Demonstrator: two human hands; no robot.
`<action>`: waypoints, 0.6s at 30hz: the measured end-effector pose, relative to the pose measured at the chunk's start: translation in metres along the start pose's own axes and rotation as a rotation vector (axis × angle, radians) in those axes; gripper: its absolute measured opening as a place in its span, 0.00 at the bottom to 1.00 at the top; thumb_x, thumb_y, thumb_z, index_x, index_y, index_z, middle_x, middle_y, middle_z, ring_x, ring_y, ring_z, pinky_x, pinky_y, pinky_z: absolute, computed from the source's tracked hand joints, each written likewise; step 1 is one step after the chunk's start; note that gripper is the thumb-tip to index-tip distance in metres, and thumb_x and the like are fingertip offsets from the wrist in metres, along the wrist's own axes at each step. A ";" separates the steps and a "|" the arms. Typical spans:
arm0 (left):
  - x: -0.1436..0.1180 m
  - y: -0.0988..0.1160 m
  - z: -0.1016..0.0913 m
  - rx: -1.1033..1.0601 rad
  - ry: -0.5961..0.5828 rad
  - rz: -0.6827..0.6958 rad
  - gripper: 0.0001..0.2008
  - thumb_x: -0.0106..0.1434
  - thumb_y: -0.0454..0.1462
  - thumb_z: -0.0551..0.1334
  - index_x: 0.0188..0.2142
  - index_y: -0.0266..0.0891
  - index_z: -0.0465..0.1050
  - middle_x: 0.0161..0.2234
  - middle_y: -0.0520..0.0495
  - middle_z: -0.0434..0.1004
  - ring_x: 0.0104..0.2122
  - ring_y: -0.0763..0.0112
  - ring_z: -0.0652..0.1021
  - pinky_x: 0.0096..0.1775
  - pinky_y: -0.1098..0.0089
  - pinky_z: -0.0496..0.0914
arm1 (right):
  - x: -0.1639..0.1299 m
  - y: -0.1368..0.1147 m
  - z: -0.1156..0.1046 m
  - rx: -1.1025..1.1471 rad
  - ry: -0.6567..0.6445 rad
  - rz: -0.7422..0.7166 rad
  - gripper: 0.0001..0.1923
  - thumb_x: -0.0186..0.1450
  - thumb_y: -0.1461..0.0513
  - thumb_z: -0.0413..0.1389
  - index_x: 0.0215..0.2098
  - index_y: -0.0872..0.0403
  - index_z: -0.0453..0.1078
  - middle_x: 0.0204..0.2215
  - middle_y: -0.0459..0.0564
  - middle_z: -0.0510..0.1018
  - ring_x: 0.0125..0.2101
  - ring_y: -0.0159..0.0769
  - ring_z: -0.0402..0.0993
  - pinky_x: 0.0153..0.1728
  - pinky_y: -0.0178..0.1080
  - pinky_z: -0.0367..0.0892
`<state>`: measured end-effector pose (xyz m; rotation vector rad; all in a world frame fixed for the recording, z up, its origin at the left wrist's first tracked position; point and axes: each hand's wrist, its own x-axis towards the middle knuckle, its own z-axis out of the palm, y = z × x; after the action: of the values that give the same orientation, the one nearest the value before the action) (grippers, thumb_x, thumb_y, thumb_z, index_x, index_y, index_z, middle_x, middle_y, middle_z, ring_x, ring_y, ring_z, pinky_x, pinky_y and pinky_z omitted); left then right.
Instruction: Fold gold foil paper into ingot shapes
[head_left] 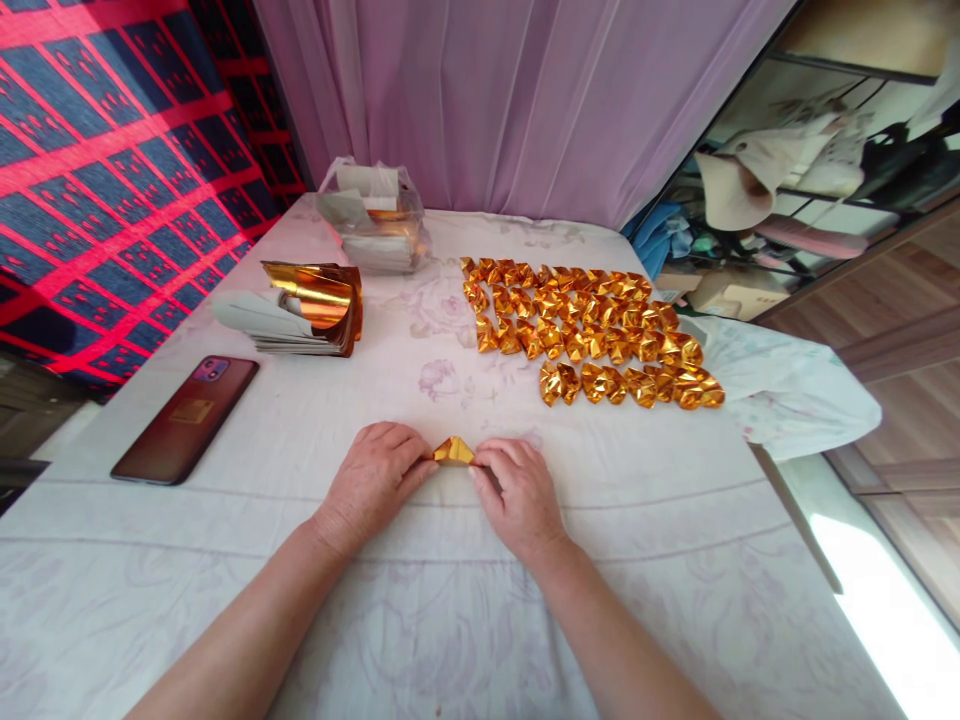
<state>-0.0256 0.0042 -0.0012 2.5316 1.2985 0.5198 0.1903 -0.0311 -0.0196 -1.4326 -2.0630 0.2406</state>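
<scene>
On the cloth-covered worktop [300,520], near its front edge, left hand [373,478] and right hand [517,490] pinch a gold foil piece [453,451]. Pressing creases flat would likely keep it neat.

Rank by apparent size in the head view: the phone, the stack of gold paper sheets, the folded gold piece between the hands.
1 and 2. Phone and stack of gold paper sheets: they look alike in size, and the phone lies nearer the camera, so no ranking.
3. Folded gold piece, clearly smallest, pinched between left hand and right hand.
</scene>
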 end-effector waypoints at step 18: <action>-0.001 0.003 0.006 -0.068 0.040 -0.088 0.05 0.65 0.39 0.62 0.34 0.41 0.73 0.40 0.47 0.77 0.41 0.61 0.75 0.45 0.59 0.68 | 0.000 0.000 0.003 -0.044 0.013 0.085 0.06 0.67 0.61 0.55 0.33 0.51 0.71 0.38 0.49 0.77 0.40 0.40 0.69 0.43 0.43 0.61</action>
<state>-0.0213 0.0013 -0.0052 2.4090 1.3750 0.5876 0.1889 -0.0305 -0.0219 -1.5462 -2.0106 0.2207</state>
